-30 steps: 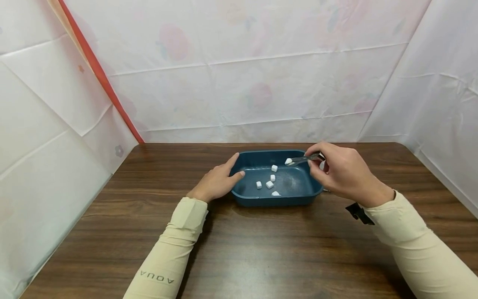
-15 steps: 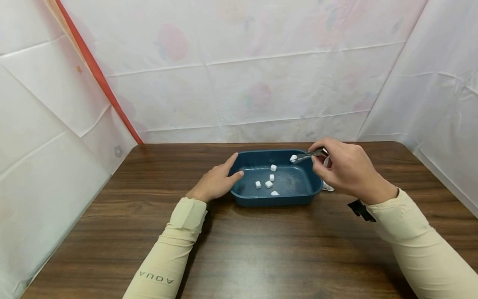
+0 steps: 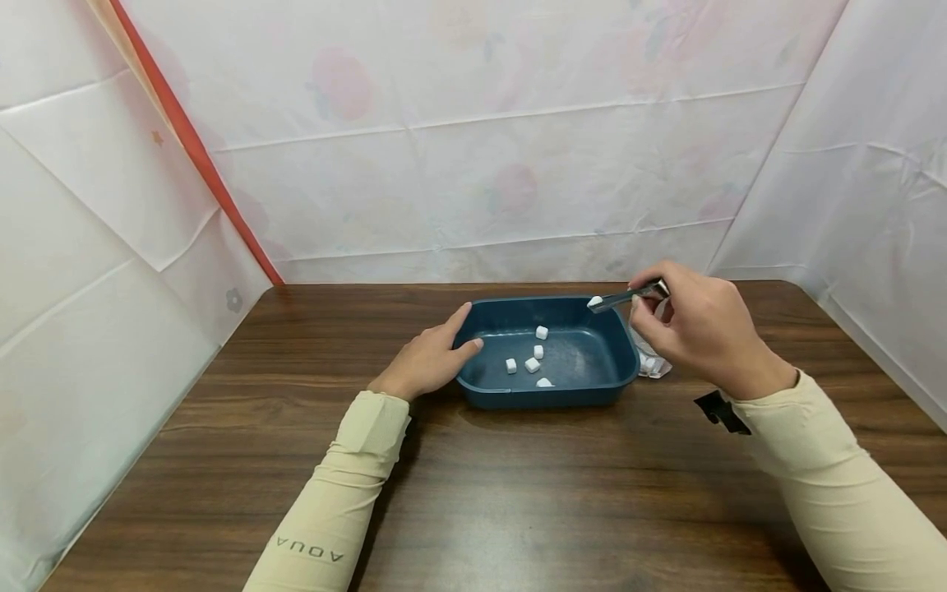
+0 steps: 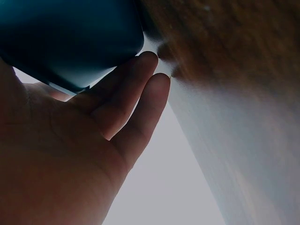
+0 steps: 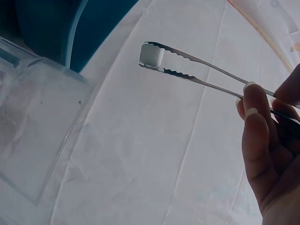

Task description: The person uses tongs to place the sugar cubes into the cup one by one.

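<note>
A dark blue rectangular tray point(image 3: 547, 398) stands on the table, with several small white cubes point(image 3: 533, 364) scattered on its floor. My left hand point(image 3: 429, 358) holds the tray's left end, thumb over the rim and fingers outside; in the left wrist view the fingers point(image 4: 126, 103) lie along the outer wall. My right hand point(image 3: 699, 329) pinches slim metal tongs point(image 3: 625, 298) with serrated tips. Between those tips a white cube point(image 5: 151, 55) is gripped, raised above the tray's far right corner in the head view.
Right of the tray, partly behind my right hand, is a clear plastic container point(image 3: 653, 363); the right wrist view shows its transparent wall point(image 5: 37, 117). The brown wooden table point(image 3: 503, 493) ends at white patterned sheeting point(image 3: 473, 197) behind and at both sides.
My right hand has moved right and slightly up, carrying the tongs and gripped cube toward the tray's far right corner. More of the clear container shows. My left hand keeps its place.
</note>
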`<state>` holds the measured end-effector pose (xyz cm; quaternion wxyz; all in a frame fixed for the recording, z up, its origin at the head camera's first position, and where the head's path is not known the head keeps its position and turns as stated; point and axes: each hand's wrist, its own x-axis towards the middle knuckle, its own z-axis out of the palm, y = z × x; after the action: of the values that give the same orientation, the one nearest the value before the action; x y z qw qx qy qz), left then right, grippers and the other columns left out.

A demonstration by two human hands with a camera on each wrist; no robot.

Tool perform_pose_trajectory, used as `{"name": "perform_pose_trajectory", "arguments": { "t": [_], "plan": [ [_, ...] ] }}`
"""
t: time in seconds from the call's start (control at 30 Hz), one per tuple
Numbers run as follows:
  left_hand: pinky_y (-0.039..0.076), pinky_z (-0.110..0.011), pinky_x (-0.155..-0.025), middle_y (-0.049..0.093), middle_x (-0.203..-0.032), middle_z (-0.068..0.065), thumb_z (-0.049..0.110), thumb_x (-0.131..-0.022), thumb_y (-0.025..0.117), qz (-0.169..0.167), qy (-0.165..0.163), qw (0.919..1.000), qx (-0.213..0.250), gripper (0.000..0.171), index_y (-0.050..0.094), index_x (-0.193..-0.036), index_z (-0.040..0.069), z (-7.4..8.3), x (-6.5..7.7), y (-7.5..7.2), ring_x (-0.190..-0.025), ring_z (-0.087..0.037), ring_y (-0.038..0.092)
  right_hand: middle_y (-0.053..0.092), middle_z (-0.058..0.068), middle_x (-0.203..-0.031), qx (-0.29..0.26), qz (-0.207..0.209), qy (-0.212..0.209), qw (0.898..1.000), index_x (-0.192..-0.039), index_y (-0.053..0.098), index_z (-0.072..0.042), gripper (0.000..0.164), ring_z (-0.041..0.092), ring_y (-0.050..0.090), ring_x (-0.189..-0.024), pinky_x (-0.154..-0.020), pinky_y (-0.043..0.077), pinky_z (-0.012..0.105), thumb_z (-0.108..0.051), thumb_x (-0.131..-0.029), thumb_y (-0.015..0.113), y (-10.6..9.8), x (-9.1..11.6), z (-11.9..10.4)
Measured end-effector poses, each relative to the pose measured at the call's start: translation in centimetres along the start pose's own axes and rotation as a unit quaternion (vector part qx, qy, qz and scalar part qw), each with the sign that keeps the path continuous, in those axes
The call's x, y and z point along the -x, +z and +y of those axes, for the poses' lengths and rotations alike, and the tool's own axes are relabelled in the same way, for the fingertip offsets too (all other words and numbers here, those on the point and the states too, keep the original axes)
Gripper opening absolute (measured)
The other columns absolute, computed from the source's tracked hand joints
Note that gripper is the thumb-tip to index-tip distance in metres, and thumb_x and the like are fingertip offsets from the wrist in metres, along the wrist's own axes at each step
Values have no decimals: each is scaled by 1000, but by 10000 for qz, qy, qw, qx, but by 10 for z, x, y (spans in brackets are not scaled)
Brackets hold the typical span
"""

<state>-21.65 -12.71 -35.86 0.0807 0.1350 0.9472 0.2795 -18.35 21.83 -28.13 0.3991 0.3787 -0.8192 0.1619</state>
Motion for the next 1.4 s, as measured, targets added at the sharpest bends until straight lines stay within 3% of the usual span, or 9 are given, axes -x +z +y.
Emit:
{"name": "perform_pose_trajectory", "arguments": {
  "t": [0.33,0.93,1.4],
  "plan": [
    [34,-57,-111,34,-160,-7,49,-103,48,23,-21,10000,23,73,14,-163,25,1,1,0,-142,-34,38,63,7,-70,177,359,326,9987,-94,66,0,20,13,55,-52,-46,43,33,-12,-84,53,2,1,4],
    [34,-57,-111,33,-160,-7,49,-103,48,17,-23,10000,21,73,13,-163,26,0,0,1,-142,-34,38,61,11,-73,320,583,867,9940,-93,63,1,17,19,57,-54,-48,43,39,-9,-83,55,1,2,5],
    [33,-57,-111,33,-160,-7,51,-103,47,5,-19,10000,55,73,13,-163,26,1,2,0,-142,-34,38,62,12,-73,451,263,1372,9892,-94,63,3,16,21,54,-55,-52,42,40,-6,-84,55,-10,0,2]
  ]
}}
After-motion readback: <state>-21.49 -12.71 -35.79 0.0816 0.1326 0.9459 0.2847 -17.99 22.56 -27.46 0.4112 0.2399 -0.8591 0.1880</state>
